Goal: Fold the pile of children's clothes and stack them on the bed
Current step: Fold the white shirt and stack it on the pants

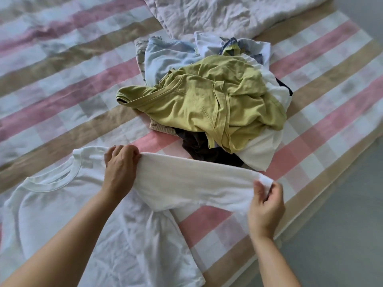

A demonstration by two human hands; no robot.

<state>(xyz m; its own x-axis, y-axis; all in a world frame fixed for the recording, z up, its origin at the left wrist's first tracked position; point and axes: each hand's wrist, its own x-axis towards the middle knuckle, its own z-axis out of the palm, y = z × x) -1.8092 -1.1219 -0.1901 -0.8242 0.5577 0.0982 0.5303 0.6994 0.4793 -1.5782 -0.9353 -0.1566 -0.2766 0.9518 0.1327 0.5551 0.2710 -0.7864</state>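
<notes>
A white long-sleeved shirt (68, 208) lies flat on the bed at the lower left, neck hole toward the far left. My left hand (121, 162) grips the shirt at the shoulder, where the sleeve begins. My right hand (266, 206) pinches the cuff end of that sleeve (192, 179), which is stretched out to the right and lifted off the bed. Behind the sleeve lies the unfolded pile: an olive-green top (207, 102) on top, with light-blue (163, 56), white (259, 150) and dark (199, 146) garments under and around it.
The bed cover (62, 83) has pink, tan and white checked stripes. A crumpled white blanket (223, 15) lies at the far top. The bed's edge runs diagonally at the right, with grey floor (342, 235) beyond it.
</notes>
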